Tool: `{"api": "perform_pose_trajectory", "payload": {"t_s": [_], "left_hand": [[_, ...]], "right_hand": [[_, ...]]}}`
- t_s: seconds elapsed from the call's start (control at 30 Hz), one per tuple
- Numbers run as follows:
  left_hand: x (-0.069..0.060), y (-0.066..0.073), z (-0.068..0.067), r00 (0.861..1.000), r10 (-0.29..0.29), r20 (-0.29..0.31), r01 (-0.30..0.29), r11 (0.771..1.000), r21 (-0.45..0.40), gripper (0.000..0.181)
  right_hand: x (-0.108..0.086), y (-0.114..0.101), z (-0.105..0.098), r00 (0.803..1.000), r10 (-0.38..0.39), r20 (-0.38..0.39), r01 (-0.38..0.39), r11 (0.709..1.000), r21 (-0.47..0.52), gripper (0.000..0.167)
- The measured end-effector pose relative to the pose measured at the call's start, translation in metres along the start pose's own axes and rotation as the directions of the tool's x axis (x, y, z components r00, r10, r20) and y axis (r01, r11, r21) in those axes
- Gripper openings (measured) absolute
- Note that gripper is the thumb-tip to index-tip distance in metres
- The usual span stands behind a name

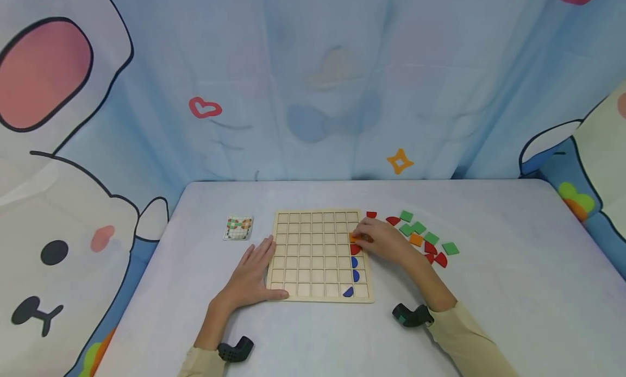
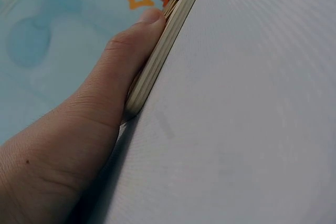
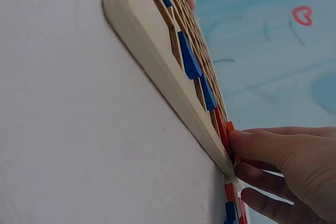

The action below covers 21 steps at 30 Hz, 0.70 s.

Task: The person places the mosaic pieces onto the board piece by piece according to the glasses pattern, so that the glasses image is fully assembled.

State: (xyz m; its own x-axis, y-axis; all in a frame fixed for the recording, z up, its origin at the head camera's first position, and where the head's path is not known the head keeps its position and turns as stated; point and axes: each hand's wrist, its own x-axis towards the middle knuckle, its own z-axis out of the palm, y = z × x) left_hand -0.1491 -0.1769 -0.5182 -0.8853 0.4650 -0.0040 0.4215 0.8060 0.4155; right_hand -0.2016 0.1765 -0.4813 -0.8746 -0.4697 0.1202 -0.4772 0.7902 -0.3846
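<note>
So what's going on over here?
A person's right-hand grip pinches a small flat orange piece at the rightmost column of a pale wooden grid board. Nearer the person, that column holds a flat red piece and three flat blue pieces. The left-hand grip rests along the board's left edge. Loose green, red and orange pieces lie on the white table to the board's right.

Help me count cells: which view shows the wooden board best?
The head view, because nearly the whole wooden board shows there from above. The left wrist view shows mainly its edge by the left hand; the right wrist view, its rim and grid foreshortened.
</note>
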Motion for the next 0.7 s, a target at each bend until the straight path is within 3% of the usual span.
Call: {"api": "perform_pose_trajectory", "payload": {"t_s": [0.33, 0.7], "left_hand": [[-0.0011, 0.0041, -0.0024, 1.0, 0.021, -0.01, -0.021, 1.0, 0.009, 0.12], [-0.0007, -0.0001, -0.0011, 1.0, 0.016, 0.009, -0.017, 0.999, 0.028, 0.121]], "right_hand": [[-0.0008, -0.0004, 0.0008, 1.0, 0.002, 0.0, -0.002, 1.0, 0.019, 0.015], [0.0004, -0.0025, 0.0026, 1.0, 0.0, 0.005, 0.0, 0.999, 0.043, 0.015]]}}
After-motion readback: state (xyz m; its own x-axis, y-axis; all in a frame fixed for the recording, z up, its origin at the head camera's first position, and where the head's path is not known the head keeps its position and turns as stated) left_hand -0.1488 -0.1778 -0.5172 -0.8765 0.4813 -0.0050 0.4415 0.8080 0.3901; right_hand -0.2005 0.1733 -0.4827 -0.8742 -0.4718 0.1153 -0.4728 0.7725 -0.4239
